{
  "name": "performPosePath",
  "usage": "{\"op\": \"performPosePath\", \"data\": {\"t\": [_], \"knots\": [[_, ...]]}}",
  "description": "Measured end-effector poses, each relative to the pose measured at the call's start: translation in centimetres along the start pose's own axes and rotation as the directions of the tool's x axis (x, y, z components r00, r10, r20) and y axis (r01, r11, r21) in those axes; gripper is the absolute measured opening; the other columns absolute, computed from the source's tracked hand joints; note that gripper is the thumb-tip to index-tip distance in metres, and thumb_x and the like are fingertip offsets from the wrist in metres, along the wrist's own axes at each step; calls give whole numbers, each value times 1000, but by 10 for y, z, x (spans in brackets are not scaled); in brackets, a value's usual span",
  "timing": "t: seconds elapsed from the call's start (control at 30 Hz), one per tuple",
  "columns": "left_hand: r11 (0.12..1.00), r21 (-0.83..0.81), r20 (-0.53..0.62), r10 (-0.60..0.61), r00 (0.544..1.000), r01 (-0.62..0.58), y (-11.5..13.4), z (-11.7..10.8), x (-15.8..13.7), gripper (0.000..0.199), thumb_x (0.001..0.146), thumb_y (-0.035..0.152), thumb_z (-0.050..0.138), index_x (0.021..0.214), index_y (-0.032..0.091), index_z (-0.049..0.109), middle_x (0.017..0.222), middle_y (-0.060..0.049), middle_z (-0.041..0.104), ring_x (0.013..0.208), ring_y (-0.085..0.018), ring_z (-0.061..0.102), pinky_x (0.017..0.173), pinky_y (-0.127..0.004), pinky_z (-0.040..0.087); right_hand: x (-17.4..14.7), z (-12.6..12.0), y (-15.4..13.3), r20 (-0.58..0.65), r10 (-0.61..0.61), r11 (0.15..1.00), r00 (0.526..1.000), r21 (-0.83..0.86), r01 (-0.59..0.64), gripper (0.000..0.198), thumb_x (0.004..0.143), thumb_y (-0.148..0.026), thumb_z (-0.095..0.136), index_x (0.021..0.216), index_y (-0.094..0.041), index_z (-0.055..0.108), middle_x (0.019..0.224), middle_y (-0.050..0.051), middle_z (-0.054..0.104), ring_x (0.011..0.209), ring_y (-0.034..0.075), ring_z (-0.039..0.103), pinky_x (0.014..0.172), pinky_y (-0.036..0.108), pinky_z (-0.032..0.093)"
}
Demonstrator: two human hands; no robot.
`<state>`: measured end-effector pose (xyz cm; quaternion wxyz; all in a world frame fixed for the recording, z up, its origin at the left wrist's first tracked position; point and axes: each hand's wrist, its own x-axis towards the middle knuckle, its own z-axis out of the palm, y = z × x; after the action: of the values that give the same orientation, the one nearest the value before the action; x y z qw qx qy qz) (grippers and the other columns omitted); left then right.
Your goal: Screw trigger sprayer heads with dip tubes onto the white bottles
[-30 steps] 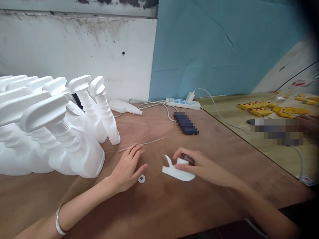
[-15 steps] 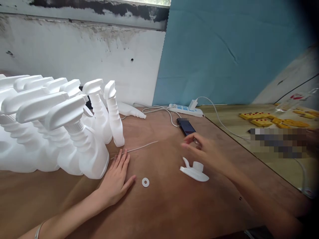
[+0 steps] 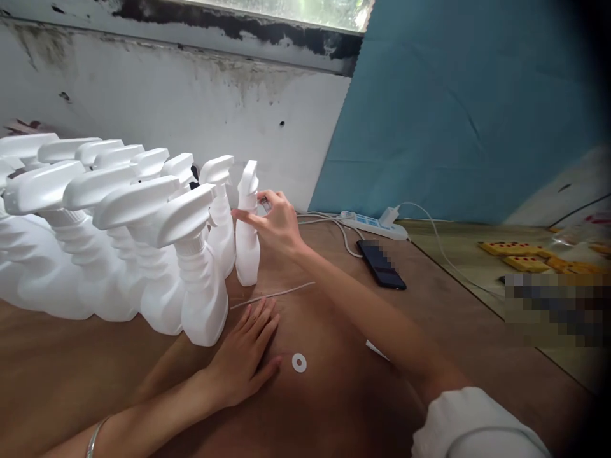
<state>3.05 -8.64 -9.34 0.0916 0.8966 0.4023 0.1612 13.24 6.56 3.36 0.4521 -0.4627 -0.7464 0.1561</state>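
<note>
My right hand (image 3: pixel 281 224) reaches to the back of the table, its thumb and fingers around the neck of a white spray bottle (image 3: pixel 247 254) that stands upright. Flat on the table rests my left hand (image 3: pixel 248 356), fingers stretched out and holding nothing. Its fingertips lie beside a thin white tube (image 3: pixel 281 292). A white ring washer (image 3: pixel 299 362) is just right of the left thumb. My right forearm covers most of a white trigger spray head (image 3: pixel 377 350); only a sliver shows.
Several white spray bottles (image 3: pixel 203 299) stand packed in rows on the left. A black phone (image 3: pixel 382 264) lies right of centre, near a power strip (image 3: pixel 372 226) with white cables. Yellow pieces (image 3: pixel 520 261) sit on the surface to the right.
My right hand has moved left and away from me, from above the spray head to the standing bottle's neck. The left hand stays flat on the table. The view has shifted slightly.
</note>
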Motion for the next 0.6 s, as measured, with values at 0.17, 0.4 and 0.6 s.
{"op": "performPosePath", "data": {"t": [0.17, 0.4, 0.6], "knots": [[999, -46, -44, -12, 999, 10, -1, 5, -2, 60, 84, 30, 45, 137, 11, 24, 147, -18, 10, 135, -30, 5, 106, -53, 23, 7, 11, -6, -20, -30, 998, 999, 55, 31, 39, 71, -57, 57, 80, -19, 53, 80, 1, 56, 70, 13, 50, 63, 27, 37], [991, 133, -358, 79, 930, -33, 13, -4, -4, 73, 76, 6, 45, 139, 8, 9, 147, -21, -7, 134, -37, 5, 101, -55, 30, 3, -42, 8, -300, 103, 969, 948, 245, -28, 26, 70, -42, 61, 67, -19, 50, 59, -3, 47, 53, 9, 45, 47, 23, 35], [957, 287, -532, 196, 824, -42, 18, -3, -12, 66, 74, 5, 51, 134, 9, 25, 145, -20, 20, 132, -32, 21, 102, -48, 29, -51, -100, 16, -142, 494, 720, 858, 620, -312, 25, 67, -38, 66, 64, -19, 50, 46, -9, 32, 32, 2, 22, 24, 15, 16]]}}
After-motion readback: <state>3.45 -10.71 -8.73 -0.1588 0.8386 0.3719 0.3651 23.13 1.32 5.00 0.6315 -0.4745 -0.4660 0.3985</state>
